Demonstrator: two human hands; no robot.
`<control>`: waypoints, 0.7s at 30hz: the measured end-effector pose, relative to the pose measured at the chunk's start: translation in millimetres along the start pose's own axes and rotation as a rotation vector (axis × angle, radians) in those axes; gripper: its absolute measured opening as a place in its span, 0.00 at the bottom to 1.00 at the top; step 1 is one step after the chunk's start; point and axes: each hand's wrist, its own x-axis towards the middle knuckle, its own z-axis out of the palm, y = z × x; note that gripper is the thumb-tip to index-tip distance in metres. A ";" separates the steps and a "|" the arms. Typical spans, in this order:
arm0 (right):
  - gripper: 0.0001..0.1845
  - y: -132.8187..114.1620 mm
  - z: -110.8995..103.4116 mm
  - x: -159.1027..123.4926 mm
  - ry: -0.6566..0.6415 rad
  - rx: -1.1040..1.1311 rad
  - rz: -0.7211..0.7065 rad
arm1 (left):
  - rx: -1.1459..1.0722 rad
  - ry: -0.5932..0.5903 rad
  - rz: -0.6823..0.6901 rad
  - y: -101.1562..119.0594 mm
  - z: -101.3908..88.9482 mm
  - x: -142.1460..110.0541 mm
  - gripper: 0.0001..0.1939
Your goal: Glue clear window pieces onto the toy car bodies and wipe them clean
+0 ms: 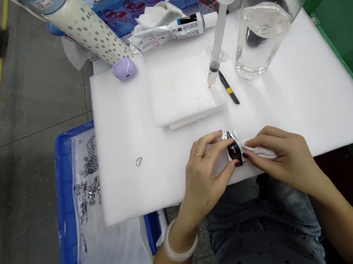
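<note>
A small glossy black piece with a pale edge and a light mark point(234, 150) lies near the front edge of the white foam board point(118, 127). My left hand point(204, 170) steadies it from the left, thumb at its lower end and fingers at its upper end. From the other side my right hand point(282, 155) pinches a folded white cloth point(262, 151), close beside the piece. Whether the cloth touches it I cannot tell. Farther left on the board rests a small D-shaped ring point(139, 162).
Behind my hands is a foam block point(183, 90) with a syringe point(219, 31) standing on it and tweezers point(229, 89) alongside. A clear bottle of liquid point(255, 39), a tube point(170, 32), a lilac case point(124, 69) and a dotted tumbler point(93, 29) stand around. A blue tray point(62, 212) holds many rings.
</note>
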 end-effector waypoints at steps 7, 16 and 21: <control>0.07 2.4 -3.6 -9.8 0.099 -0.032 -0.044 | 0.155 0.043 -0.005 1.5 14.5 6.7 0.29; 0.05 3.5 -1.3 -11.8 0.082 -0.035 -0.003 | -0.010 0.019 -0.034 2.9 7.7 2.9 0.18; 0.04 3.5 -0.3 -11.5 0.080 -0.031 0.011 | -0.019 0.032 -0.051 4.6 8.3 3.7 0.17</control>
